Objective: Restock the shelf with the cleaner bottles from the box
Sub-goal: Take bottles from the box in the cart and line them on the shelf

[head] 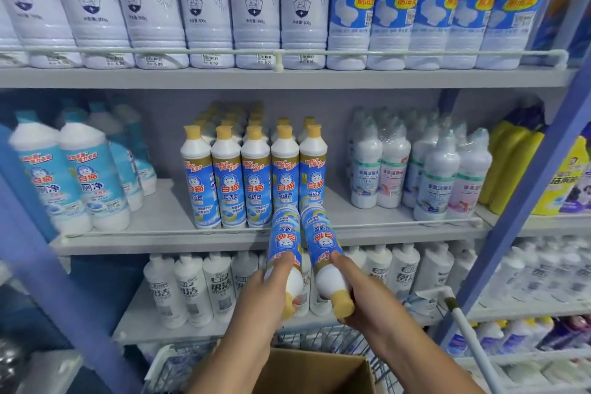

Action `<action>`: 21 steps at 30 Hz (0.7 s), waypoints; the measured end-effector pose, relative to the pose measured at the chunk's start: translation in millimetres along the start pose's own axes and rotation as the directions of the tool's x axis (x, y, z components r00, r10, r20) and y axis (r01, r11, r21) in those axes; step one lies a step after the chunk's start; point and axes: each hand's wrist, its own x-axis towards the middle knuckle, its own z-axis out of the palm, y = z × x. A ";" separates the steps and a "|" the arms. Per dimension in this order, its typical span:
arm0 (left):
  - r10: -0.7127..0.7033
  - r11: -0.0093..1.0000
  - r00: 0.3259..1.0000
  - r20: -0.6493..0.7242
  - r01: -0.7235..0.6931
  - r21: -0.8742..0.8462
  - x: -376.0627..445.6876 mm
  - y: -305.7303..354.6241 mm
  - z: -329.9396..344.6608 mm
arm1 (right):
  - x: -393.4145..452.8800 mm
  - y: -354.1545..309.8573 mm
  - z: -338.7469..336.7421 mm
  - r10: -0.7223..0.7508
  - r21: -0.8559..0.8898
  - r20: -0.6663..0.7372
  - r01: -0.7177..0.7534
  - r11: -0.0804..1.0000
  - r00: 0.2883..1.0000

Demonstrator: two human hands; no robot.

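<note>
A person's two bare hands each grip a cleaner bottle by its neck end, bases pointed forward at the middle shelf (224, 241) of a store rack. The left hand (268, 291) wraps the white shoulder of the left bottle (283, 240); the right hand (358, 294) closes around the right bottle (321, 240) just above its mustard-yellow cap. Both bottles are slim, smooth plastic cylinders with glossy blue-and-white wrap labels, seen upside down from the wearer's view, and their bases sit at the shelf's front edge, just before a standing block of matching bottles (254, 176) ranked in tidy rows, yellow caps up.

Below the forearms, the open brown cardboard box (319, 371) rests in a wire-mesh cart (179, 365), its flaps plain and matte.

The rack is grey painted metal with blue uprights and a thin white rail along each shelf front. On the top shelf stand fat, ribbed white bottles (204, 6), grey-labelled at left and blue-labelled at right, with small price stickers near their bases. Left of the matching block stand angled-neck bottles with pale blue labels (86, 176); to the right, shrink-wrapped white bottles (422, 169), the film crinkled and shiny, then yellow containers (511, 166). The lower shelf holds white bottles with black lettering (192, 288). A white pole (470, 336) leans across the lower right corner.
</note>
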 end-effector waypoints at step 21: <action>-0.021 0.995 1.000 0.005 0.021 0.094 25.4 9.5 5.6 | 14.8 -9.9 13.5 0.003 0.043 -0.019 -0.002 0.999 1.000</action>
